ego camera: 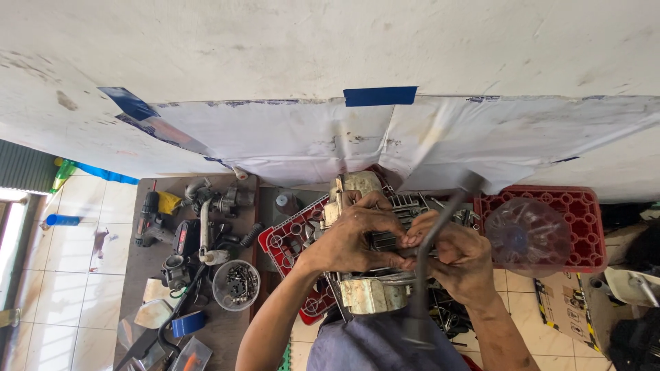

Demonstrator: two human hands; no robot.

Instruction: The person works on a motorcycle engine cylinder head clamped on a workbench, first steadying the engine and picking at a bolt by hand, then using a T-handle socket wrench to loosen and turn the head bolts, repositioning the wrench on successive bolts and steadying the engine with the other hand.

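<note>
Right hand [462, 257] closed around the bent dark handle of a wrench [430, 257], its grip full; left hand [357, 240] clasped over the finned engine part [375, 237], which rests on a red crate [292, 237] in front of the person. Judged risk: both hands look oily, so the wrench could slip off and drive the knuckles into the fins, or the part could shift on the crate. Beside it, on the desk [134, 264], a bowl of bolts [236, 284] stands near the edge.

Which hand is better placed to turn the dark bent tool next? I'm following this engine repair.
Probably the right hand: it already grips the dark bent tool, while the left hand braces the finned engine part.
</note>
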